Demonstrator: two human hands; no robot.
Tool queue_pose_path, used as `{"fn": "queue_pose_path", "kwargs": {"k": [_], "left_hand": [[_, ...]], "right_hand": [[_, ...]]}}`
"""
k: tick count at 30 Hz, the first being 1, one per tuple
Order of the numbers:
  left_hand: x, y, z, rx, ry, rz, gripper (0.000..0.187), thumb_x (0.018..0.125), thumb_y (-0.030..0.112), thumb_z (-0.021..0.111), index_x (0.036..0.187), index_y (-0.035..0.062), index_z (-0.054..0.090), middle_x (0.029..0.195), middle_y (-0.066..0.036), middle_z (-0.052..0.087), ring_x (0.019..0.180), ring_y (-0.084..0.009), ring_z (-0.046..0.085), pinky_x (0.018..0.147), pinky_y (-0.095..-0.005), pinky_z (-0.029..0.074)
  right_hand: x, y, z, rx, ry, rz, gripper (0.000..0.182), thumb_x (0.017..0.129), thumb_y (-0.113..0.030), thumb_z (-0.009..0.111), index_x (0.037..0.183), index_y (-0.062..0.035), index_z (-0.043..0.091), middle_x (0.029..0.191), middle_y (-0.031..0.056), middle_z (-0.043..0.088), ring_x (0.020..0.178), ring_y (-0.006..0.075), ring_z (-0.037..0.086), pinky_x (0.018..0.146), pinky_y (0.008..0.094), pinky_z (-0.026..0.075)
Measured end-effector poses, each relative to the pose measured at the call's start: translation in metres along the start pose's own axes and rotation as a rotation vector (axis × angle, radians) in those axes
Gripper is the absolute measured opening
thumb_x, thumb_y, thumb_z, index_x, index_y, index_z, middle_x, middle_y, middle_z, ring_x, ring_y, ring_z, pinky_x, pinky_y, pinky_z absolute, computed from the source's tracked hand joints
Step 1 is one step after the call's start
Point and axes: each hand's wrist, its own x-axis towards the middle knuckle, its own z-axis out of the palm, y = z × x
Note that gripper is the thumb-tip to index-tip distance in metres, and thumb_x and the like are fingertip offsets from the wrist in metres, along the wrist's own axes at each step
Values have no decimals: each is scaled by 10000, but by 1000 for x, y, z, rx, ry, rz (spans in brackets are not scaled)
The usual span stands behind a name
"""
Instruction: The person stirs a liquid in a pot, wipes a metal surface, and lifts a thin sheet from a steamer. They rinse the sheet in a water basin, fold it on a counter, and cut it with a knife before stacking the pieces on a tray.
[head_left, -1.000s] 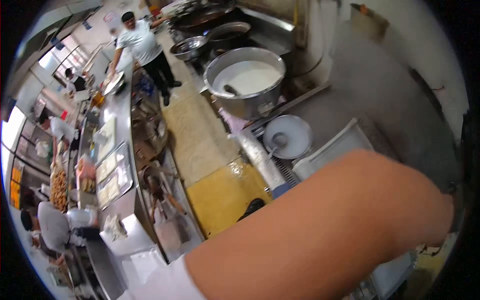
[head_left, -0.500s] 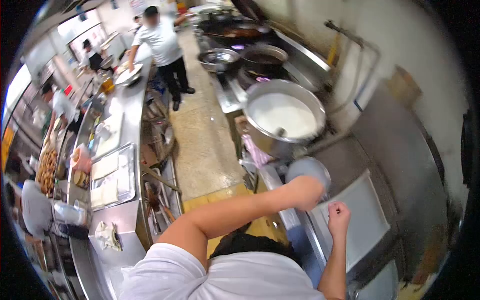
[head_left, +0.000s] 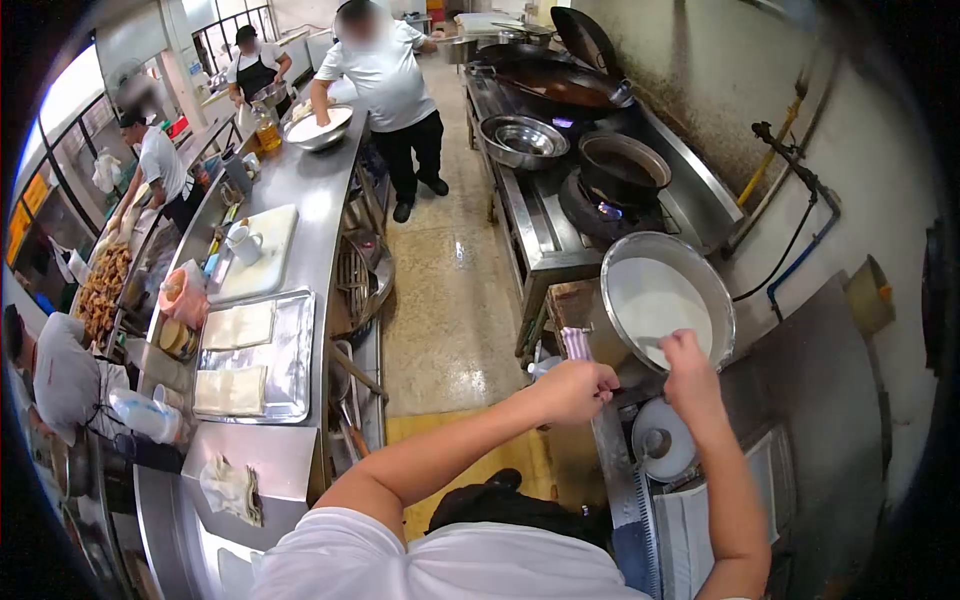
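My left hand (head_left: 583,392) is closed in front of the pot's left side, near a pink striped cloth (head_left: 577,343); whatever it may hold is too small to make out. Over the near rim of a large metal pot (head_left: 728,330), my right hand (head_left: 688,368) is closed, its fingers pinched near a dark spot in the white liquid (head_left: 660,300). What the fingers grip is hidden. Just below the right hand lies a round lid-like disc with a knob (head_left: 668,440). A pale flat sheet (head_left: 688,525) lies beside my right forearm.
Ahead are a wok (head_left: 560,85), a dark pot (head_left: 625,170) and metal bowls (head_left: 522,140) on the stove. A steel counter (head_left: 325,200) at left carries a tray (head_left: 290,370) and cutting board (head_left: 275,240). One person (head_left: 385,80) stands in the aisle; others are farther left.
The view has shifted. My left hand has moved off the round disc to the pot's left front. My right hand has gone from above the pale sheet to the pot's near rim.
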Motion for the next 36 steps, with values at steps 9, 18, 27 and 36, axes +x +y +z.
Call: {"fn": "queue_pose_path", "kwargs": {"k": [9,18,27,36], "left_hand": [[25,-5,-17,24,15,-44,255,888,102,675,1133,61,732,1077,-182,738,990,-348,714,877,-427,567],[65,-20,3,187,156,116,312,913,223,711,1197,93,710,1283,-124,649,966,-318,711,878,-425,562],[102,-49,25,221,132,78,291,937,327,706,1152,136,751,1251,-92,655,942,-307,704,823,-426,560],[100,-55,33,168,214,109,248,940,297,715,1116,127,753,1151,-76,660,790,-285,690,731,-407,544]], "right_hand": [[39,58,-37,-587,-246,362,166,835,-211,733,858,-52,771,898,170,747,856,333,746,758,438,598],[5,20,-57,-602,-518,199,155,808,-78,661,884,-83,796,860,128,761,823,303,757,738,409,605],[22,7,-114,-456,-661,272,146,770,-74,679,872,-13,763,885,192,747,864,336,747,779,449,602],[-32,22,22,-507,-249,336,425,829,-102,658,1232,31,629,896,195,700,745,325,742,634,414,615]]}}
